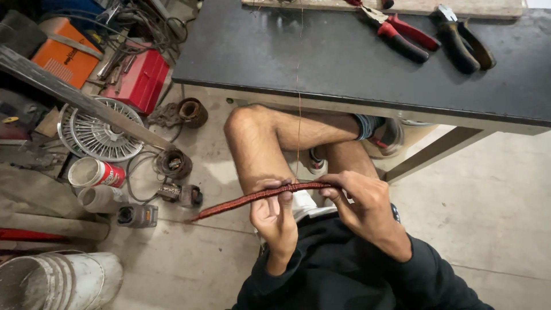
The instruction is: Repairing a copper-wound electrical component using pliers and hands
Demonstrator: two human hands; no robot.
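Beneath the dark workbench point(321, 63), over a concrete floor, both hands grip the copper wire bundle point(258, 196) — left hand point(274, 215) clamped mid-length, right hand point(359, 198) pinching its end — it looks light, springy, best held close to the binding.

Copper, metal and matt surfaces

A glossy reddish copper-wire bundle point(261, 196) sits mid-frame; the dark matt worktop point(321, 57) at top carries red plastic-handled metal pliers point(396, 31); a dull silvery metal fan grille point(97, 135) lies left on rough concrete floor point(189, 258).
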